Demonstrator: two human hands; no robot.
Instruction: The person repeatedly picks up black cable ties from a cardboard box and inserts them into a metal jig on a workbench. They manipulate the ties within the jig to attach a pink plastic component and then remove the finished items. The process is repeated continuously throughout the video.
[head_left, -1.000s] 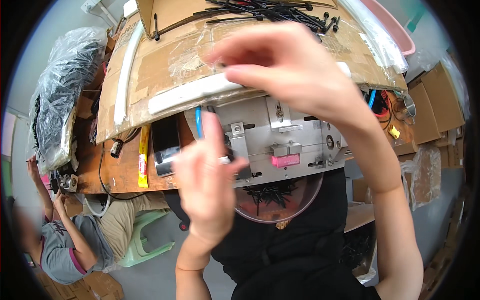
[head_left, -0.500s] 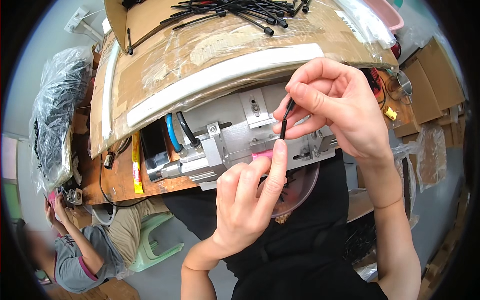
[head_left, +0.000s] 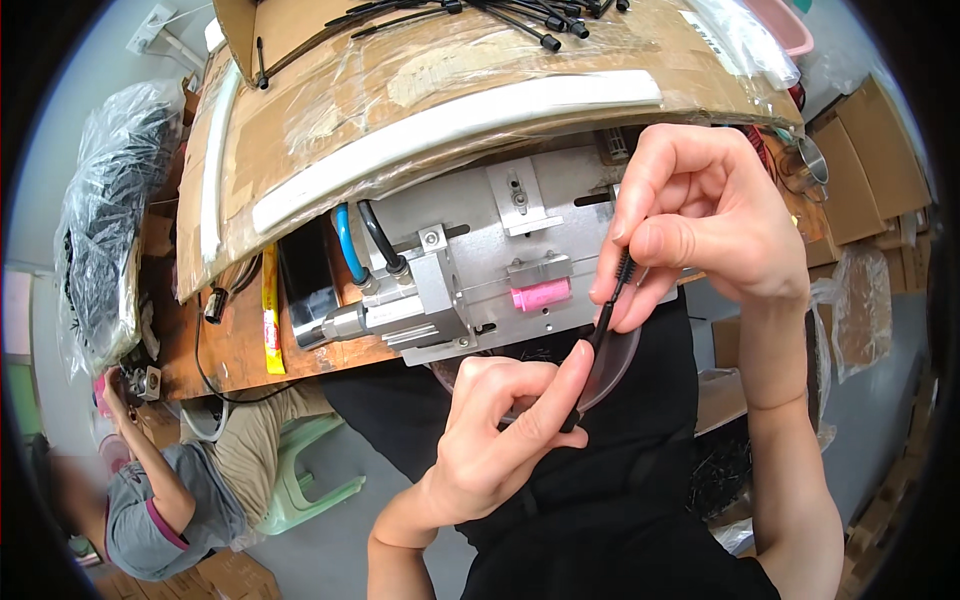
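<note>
A thin black mascara wand [head_left: 604, 318] slants between my hands over the front edge of the metal fixture. At its bristled upper end my right hand [head_left: 715, 220] is closed, thumb and fingers pinching near the brush. My left hand [head_left: 500, 425] is closed around the lower end, its index finger stretched along the stem; the handle end shows partly below the fingers. Behind them is the metal fixture [head_left: 580, 230] with a pink cylindrical piece [head_left: 541, 294] seated on it. Under my hands a clear bowl [head_left: 622, 365] is partly hidden.
A plastic-wrapped cardboard sheet [head_left: 400, 140] overhangs the fixture, with several black wands [head_left: 515, 22] on top. Blue [head_left: 350, 245] and black [head_left: 380, 240] hoses enter the fixture. A yellow packet [head_left: 271, 315] lies on the wooden table [head_left: 225, 345]. A co-worker [head_left: 180, 490] sits at left.
Both hands have moved slightly right and down with the wand, which now slants more. The left index finger has slid along the stem, and the pink piece has come into fuller view.
</note>
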